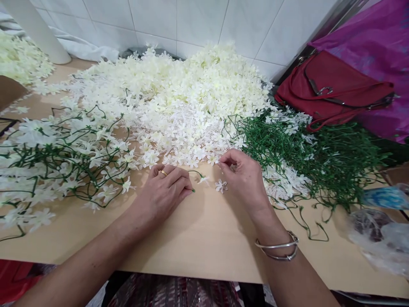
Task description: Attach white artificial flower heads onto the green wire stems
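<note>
My left hand point(169, 183) is closed over a thin green plastic stem point(193, 190), whose tip pokes out by the fingertips. Beside it on the table lies a white artificial flower on a short green stem point(203, 180). The thumb and forefinger of my right hand point(241, 175) pinch at a small white artificial flower point(213, 160) by the front edge of the flower pile; the fingers partly hide the contact. Just below those fingers, a loose white blossom point(221, 186) rests on the wood.
A big heap of cream-white flowers point(191, 89) lies against the tiled wall. Flowers on green stems point(64, 157) are piled at left, bare green stems point(338, 157) at right. Behind those sit a red handbag point(335, 85) and a purple bag point(367, 38). A clear plastic bag point(380, 234) lies at right.
</note>
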`<move>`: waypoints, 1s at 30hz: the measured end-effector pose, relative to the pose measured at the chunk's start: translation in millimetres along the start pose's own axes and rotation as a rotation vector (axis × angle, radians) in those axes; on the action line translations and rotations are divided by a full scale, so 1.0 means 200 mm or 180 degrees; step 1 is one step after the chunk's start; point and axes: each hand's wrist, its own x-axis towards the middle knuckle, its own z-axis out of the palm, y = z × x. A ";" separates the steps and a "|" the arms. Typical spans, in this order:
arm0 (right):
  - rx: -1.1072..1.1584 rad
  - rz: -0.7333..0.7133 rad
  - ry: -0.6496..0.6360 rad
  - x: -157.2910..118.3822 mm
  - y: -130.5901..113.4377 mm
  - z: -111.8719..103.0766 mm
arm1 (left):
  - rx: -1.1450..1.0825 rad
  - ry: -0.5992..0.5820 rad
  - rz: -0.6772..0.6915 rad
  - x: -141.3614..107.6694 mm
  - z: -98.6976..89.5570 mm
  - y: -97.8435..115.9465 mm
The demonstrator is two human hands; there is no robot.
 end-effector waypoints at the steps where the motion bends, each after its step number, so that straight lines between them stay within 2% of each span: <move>1: -0.0209 -0.0033 -0.0060 0.00 0.00 0.00 | -0.0063 0.0068 -0.0028 0.00 -0.01 0.00; 4: -0.0561 -0.0125 -0.0154 0.00 -0.01 -0.02 | -0.0343 0.0413 -0.0128 0.01 -0.04 0.01; 7: -0.0589 -0.0294 -0.0152 -0.01 -0.01 -0.02 | -0.0604 0.0831 -0.0310 0.00 -0.07 0.01; 9: -0.0528 -0.0511 -0.0265 0.00 -0.02 -0.01 | -0.0805 0.1146 -0.0592 -0.01 -0.07 0.01; 11: -0.0572 -0.0659 -0.0425 -0.01 -0.02 0.00 | -0.1362 0.1292 -0.0971 -0.02 -0.07 0.01; 13: -0.0726 -0.0672 -0.0564 -0.01 -0.02 0.02 | -0.2405 0.1076 -0.1306 -0.02 -0.07 0.01; 15: -0.0829 -0.0621 -0.0616 -0.01 -0.02 0.04 | -0.3540 0.0648 -0.1556 -0.01 -0.08 0.01; 18: -0.0699 -0.0524 -0.0445 -0.01 -0.01 0.04 | -0.4393 0.0191 -0.1826 0.01 -0.07 0.00; 21: -0.0302 -0.0351 -0.0129 -0.01 -0.01 0.03 | -0.4207 0.0126 -0.1926 0.02 -0.04 0.00; 24: 0.0359 -0.0098 -0.0063 -0.01 -0.02 0.03 | -0.3354 0.0266 -0.1884 0.02 -0.02 0.01; 27: 0.1017 0.0188 -0.0333 -0.02 -0.05 0.04 | -0.2471 0.0248 -0.1774 0.01 -0.01 0.01; 30: 0.1286 0.0344 -0.0719 -0.02 -0.08 0.03 | -0.2554 0.0270 -0.1809 0.01 -0.02 0.01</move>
